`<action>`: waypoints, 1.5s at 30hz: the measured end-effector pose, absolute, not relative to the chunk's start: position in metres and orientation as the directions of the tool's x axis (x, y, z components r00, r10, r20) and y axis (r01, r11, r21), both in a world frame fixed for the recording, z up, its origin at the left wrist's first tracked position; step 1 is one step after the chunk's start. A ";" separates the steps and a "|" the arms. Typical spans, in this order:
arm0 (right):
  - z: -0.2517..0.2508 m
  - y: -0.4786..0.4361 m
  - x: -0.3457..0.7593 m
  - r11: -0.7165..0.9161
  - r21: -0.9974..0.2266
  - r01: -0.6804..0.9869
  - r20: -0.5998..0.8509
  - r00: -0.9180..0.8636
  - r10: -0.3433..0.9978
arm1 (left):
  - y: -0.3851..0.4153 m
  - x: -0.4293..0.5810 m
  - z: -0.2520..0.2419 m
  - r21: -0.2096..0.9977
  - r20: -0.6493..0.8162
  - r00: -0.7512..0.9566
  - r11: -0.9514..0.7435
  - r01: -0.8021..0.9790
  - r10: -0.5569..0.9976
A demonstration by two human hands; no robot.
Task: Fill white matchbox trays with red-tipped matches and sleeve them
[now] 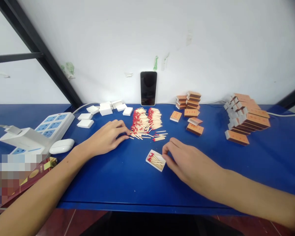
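My left hand (110, 136) rests at the left edge of a pile of red-tipped matches (141, 121), thumb and index fingertips pressed together. Whether a match sits in that pinch is too small to tell. Beside the right end of a white matchbox tray (159, 167), my right hand (183, 159) has its fingers curled in, the tips meeting the tray's edge. Anything between them is hidden. Several matches lie in the tray, heads toward the left. A second heap of matches (156, 119) and a few loose matches (159, 137) lie between the hands.
White empty trays (105, 108) lie at the back left, near a power strip (56, 127) and a white earphone case (62, 146). A phone (148, 88) leans on the wall. Orange matchbox sleeves (191, 113) stand right of centre; a larger stack of matchboxes (250, 114) stands far right.
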State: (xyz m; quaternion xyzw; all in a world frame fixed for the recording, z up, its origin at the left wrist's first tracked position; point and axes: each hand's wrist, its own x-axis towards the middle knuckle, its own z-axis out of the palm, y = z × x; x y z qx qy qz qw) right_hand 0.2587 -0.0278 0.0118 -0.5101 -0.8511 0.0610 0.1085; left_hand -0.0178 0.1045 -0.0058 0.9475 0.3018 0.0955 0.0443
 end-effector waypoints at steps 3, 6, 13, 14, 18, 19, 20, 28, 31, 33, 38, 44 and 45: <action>0.009 -0.032 0.246 0.459 -0.150 0.876 0.085 -0.451 0.888 | 0.106 -0.019 -0.007 0.150 0.143 0.785 -0.798 0.584 0.602; 0.009 -0.033 0.245 0.431 -0.189 0.883 0.069 -0.425 0.902 | 0.107 -0.021 -0.008 0.167 0.125 0.782 -0.790 0.590 0.610; 0.006 -0.015 0.267 0.535 -0.107 0.838 0.230 -0.503 0.833 | 0.108 -0.023 -0.007 0.177 0.089 0.775 -0.776 0.606 0.626; 0.004 -0.007 0.272 0.557 -0.042 0.830 0.257 -0.530 0.808 | 0.107 -0.022 -0.007 0.166 0.079 0.777 -0.776 0.608 0.625; -0.007 0.024 0.290 0.646 0.107 0.756 0.229 -0.651 0.724 | 0.098 -0.017 -0.006 0.133 0.035 0.784 -0.781 0.611 0.620; -0.011 0.029 0.293 0.652 0.106 0.750 0.225 -0.657 0.719 | 0.094 -0.015 -0.004 0.146 0.025 0.786 -0.780 0.608 0.617; -0.014 0.032 0.296 0.657 0.096 0.748 0.229 -0.659 0.716 | 0.090 -0.013 -0.003 0.171 0.015 0.791 -0.781 0.601 0.612; -0.028 0.041 0.298 0.672 -0.135 0.728 0.296 -0.618 0.728 | 0.056 0.035 0.018 0.383 0.067 0.897 -0.841 0.381 0.437; -0.025 0.039 0.298 0.644 -0.146 0.751 0.243 -0.604 0.759 | 0.049 0.046 0.016 0.385 0.040 0.929 -0.864 0.325 0.367; -0.022 0.034 0.297 0.623 -0.091 0.777 0.193 -0.600 0.776 | 0.048 0.045 0.014 0.429 0.057 0.922 -0.844 0.323 0.382; -0.020 0.021 0.295 0.600 0.224 0.768 0.168 -0.637 0.752 | 0.045 0.035 0.012 0.455 0.113 0.867 -0.801 0.389 0.485; -0.019 0.022 0.293 0.609 0.393 0.689 0.162 -0.704 0.692 | 0.038 0.040 -0.002 0.356 0.139 0.863 -0.838 0.414 0.485; -0.019 0.023 0.293 0.608 0.389 0.693 0.166 -0.701 0.693 | 0.037 0.041 -0.004 0.351 0.168 0.866 -0.849 0.395 0.472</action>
